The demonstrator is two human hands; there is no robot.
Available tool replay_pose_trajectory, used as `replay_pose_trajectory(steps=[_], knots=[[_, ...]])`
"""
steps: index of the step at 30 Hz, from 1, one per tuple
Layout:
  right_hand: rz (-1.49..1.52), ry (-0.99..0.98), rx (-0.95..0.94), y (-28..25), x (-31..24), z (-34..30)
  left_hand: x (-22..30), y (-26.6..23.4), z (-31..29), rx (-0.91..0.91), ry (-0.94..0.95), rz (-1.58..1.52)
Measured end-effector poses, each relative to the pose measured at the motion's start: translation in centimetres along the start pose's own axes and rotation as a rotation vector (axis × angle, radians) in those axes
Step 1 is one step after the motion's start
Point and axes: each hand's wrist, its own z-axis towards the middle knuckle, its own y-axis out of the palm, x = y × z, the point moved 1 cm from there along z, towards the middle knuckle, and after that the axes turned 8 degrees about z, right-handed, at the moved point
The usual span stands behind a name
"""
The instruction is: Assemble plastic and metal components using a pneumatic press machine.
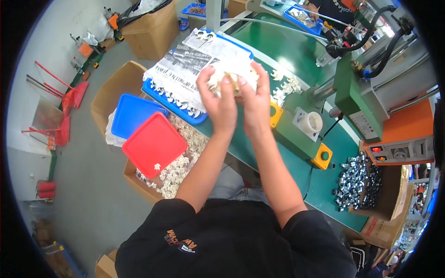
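Both my hands are raised over the right part of a blue tray [200, 119], cupped around a cluster of small white plastic parts [214, 82]. My left hand [218, 99] curls round the near left side with its thumb up. My right hand [255, 97] closes on the other side, its thumb beside the left one. Fingers hide part of the cluster. Under the hands, printed newspaper sheets [178, 69] lie over the tray. Along its near edge a row of white curved-blade parts [174, 98] shows, and a few more sit at the far corner.
Loose white parts [286, 89] lie on the green bench right of my hands, by a green press [354, 99] with yellow button boxes [321, 156]. Metal fittings [351, 180] are heaped farther right. At left, blue [134, 116] and red trays [155, 144] rest over a carton of white parts [176, 178].
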Motion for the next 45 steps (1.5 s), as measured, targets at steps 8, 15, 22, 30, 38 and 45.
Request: replay_pose_trajectory(steps=[8, 15, 22, 30, 38, 45], knots=[[-0.269, 0.369, -0.022, -3.6, -3.1, 7.8, -5.2, 6.5, 1.6, -0.034, -0.313, -0.127], [-0.539, 0.523, -0.047, -7.2, -3.3, 10.3, -8.5, 5.6, 2.1, -0.172, -0.148, 0.328], [-1.062, 0.349, -0.152, -10.2, -3.4, 10.8, -7.0, 4.0, 2.0, -0.614, 0.127, 0.714], [-1.288, 0.176, -0.187, -11.8, -3.6, 9.3, -5.4, 3.3, 0.5, -0.696, 0.456, 0.96], [-1.349, 0.055, -0.147, -11.8, -4.0, 8.1, -3.7, 2.7, 0.6, -0.508, 0.47, 0.984], [-1.344, -0.048, -0.163, -11.6, -3.1, 7.5, -2.9, 2.4, 0.6, -0.425, 0.529, 0.934]])
